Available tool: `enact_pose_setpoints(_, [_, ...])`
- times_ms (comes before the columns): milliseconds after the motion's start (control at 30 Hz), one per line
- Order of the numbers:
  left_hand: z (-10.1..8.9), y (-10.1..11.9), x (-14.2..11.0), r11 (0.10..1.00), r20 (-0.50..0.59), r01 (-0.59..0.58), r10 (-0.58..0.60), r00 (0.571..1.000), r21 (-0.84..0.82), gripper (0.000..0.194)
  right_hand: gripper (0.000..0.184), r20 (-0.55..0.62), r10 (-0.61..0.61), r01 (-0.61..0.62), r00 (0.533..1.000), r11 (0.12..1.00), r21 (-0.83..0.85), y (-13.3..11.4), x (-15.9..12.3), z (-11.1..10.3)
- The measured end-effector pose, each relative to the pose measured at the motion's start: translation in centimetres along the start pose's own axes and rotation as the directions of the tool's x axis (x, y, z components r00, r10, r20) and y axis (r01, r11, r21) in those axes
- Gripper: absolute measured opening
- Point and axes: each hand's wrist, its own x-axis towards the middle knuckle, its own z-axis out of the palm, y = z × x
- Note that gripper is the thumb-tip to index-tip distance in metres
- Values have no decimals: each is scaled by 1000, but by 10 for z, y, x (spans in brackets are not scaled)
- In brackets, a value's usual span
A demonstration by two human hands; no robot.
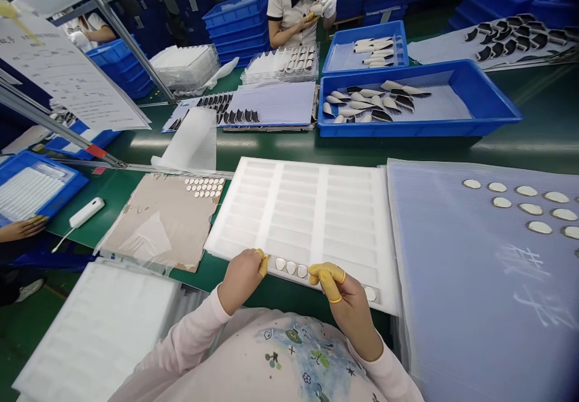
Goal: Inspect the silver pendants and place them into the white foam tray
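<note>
At the near side of the green workbench (280, 293), a tan paper backing sheet (158, 221) lies to the left, with rows of small pale oval discs (204, 186) at its far corner. Beside it sits a white moulded foam tray (298, 209) with shallow rectangular pockets. The person's left hand (242, 281), wearing yellow rubber finger cots (263, 266), rests at the tray's near edge, its fingertips pinched together; whether they hold anything cannot be told. Three small silvery oval discs (291, 267) lie in a line between the hands, running along that edge and sloping slightly toward the person. The right hand (346, 296) is nearer them, its fingers curled together, any grip hidden, and its yellow cots (313, 276) just beside the third disc. A fourth disc (370, 294) lies beyond it. Further right, a lilac corrugated plastic sheet (479, 305) carries more pale oval discs (527, 191).
</note>
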Motion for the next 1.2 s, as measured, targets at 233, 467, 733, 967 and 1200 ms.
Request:
enact_pose_setpoints(233, [13, 17, 4, 973, 70, -37, 21, 997, 228, 27, 23, 20, -35, 35, 999, 999, 11, -1, -5, -2])
enact_pose_setpoints(467, [3, 15, 17, 953, 193, -155, 106, 976, 261, 23, 23, 36, -21, 20, 999, 999, 30, 0, -10, -4])
enact_pose_setpoints(733, [2, 26, 21, 933, 213, -123, 52, 976, 338, 28, 26, 111, 3, -7, 994, 999, 35, -16, -19, -10])
enact_pose_setpoints(967, [-2, 32, 20, 925, 207, -118, 44, 977, 360, 28, 23, 122, 65, -50, 990, 992, -120, -48, -59, -43])
enact_pose_setpoints(1200, [-50, 58, 37, 892, 165, -407, 380, 910, 194, 30, 21, -143, 64, -129, 988, 855, -503, -53, -102, -145])
